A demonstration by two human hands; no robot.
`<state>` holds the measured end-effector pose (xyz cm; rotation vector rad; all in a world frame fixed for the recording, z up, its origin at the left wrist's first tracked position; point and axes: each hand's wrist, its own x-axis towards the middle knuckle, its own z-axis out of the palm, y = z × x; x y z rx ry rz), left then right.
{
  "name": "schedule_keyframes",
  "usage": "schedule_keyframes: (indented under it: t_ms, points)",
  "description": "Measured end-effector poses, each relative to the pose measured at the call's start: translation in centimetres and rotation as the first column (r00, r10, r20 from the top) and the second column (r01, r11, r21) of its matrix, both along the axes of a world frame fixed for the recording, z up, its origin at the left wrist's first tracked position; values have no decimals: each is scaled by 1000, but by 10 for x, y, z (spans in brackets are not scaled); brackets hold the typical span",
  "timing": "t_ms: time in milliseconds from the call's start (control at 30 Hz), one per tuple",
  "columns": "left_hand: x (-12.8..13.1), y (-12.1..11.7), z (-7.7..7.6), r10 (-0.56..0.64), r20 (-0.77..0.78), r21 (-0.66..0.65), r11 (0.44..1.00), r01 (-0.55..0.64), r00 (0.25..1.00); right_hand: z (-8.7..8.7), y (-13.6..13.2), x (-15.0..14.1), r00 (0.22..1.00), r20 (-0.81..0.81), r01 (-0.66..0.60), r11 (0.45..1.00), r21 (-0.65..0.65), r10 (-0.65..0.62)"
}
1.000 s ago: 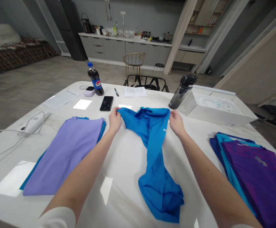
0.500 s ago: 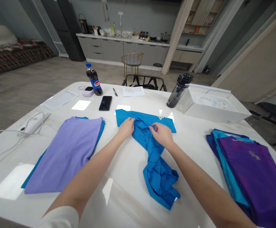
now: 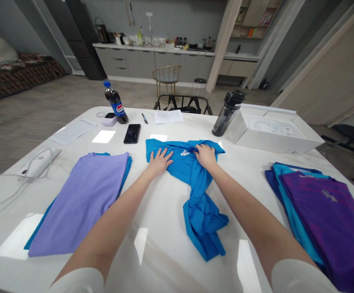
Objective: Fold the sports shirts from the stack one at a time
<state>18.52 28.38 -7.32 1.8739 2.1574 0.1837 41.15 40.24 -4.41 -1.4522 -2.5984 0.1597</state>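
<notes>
A bright blue T-shirt (image 3: pixel 179 171) with a white logo lies crumpled on the white table in front of me. Its upper part is spread sideways, and a twisted length trails toward me. My left hand (image 3: pixel 160 162) rests flat on the upper left part, fingers spread. At the upper right, my right hand (image 3: pixel 205 155) has its fingers curled round a bunched fold of the same shirt. Part of that fold is hidden under the fingers.
Left of me lies a lilac folded shirt (image 3: pixel 82 199) over a blue one; right, a stack topped by a purple shirt (image 3: pixel 332 215). Farther back stand a cola bottle (image 3: pixel 116 103), phone (image 3: pixel 132 133), dark water bottle (image 3: pixel 227 116) and white box (image 3: pixel 274 140). A corded white device (image 3: pixel 39 162) sits far left.
My left hand has gone from pinching the cloth to lying flat on it. My right hand has pushed a fold away from me, and the logo now shows nearer the middle.
</notes>
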Motion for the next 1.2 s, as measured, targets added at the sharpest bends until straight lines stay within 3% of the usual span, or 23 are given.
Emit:
schedule_keyframes:
  t_ms: [67,133,200,267,367,400,500,567,600,700,767,900,1000,1100,1200]
  points:
    - [-1,-1,0,0,-1,-7,1000,0,1000,1,-2,12,996,-30,-86,994,61,87]
    - [-5,-2,0,-2,-3,-16,1000,2,1000,1,-3,36,992,-76,-91,990,105,100]
    - [-10,-3,0,3,-9,-37,999,-4,1000,1,0,75,989,-145,16,991,136,4]
    - [-16,-3,1,23,-18,-78,997,-25,1000,3,12,123,962,-212,209,964,161,-173]
    - [-25,-5,8,69,-32,-175,982,-74,997,7,35,194,807,-181,587,799,133,-563]
    - [-28,-7,12,87,-42,-210,973,-94,995,8,40,212,755,-120,655,751,87,-644]
    - [-31,-15,25,143,-116,-284,944,-170,983,11,40,240,680,137,732,677,-79,-720]
    - [-28,-22,33,132,-173,-256,951,-174,976,12,28,234,703,190,706,704,-72,-686]
    - [-24,-25,36,129,-196,-195,966,-167,972,13,22,226,746,152,658,753,-21,-648]
    - [-9,-28,39,195,-235,129,977,-168,952,15,12,189,919,-46,393,909,141,-391]
    - [2,-23,35,200,-235,300,946,-125,951,14,18,163,963,-114,259,958,123,-246]
    - [8,2,23,-89,-199,364,918,158,976,8,48,123,976,-102,191,981,0,-190]
    - [-2,26,15,-225,-58,348,909,231,973,3,67,107,986,-35,162,987,-21,-162]
    - [-15,49,9,-207,202,350,928,127,957,3,78,97,992,33,123,992,-33,-122]
    - [-27,79,6,-66,448,381,916,-124,891,7,88,85,984,-40,174,985,7,-174]
